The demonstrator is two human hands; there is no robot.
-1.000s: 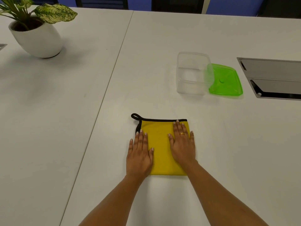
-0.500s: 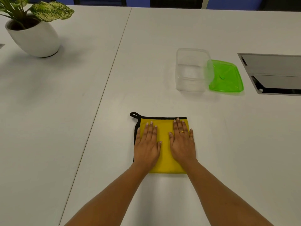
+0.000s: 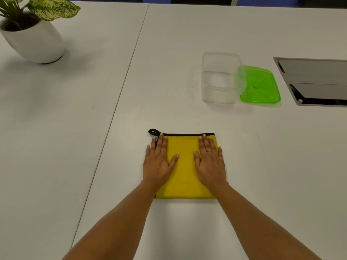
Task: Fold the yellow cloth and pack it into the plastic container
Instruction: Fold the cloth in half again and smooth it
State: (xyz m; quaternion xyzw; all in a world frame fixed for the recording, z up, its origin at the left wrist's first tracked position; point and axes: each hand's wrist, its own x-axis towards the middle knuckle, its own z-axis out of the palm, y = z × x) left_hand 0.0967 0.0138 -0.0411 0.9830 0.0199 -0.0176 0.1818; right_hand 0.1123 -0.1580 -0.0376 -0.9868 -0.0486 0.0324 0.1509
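The yellow cloth (image 3: 185, 171) lies folded into a square on the white table, black trim along its far edge and a black loop at its far left corner. My left hand (image 3: 158, 162) lies flat with straight fingers on the cloth's left edge. My right hand (image 3: 210, 162) lies flat on its right side, a ring on one finger. The clear plastic container (image 3: 220, 77) stands without a lid beyond the cloth to the right, nothing inside it. Its green lid (image 3: 261, 85) lies flat against the container's right side.
A white pot with a leafy plant (image 3: 33, 34) stands at the far left. A grey recessed panel (image 3: 317, 81) is set into the table at the right edge. A seam (image 3: 120, 94) between two tabletops runs left of the cloth.
My left hand slid from the cloth's middle out to its left edge and further forward. The right hand stayed on the right side. The cloth has not moved.
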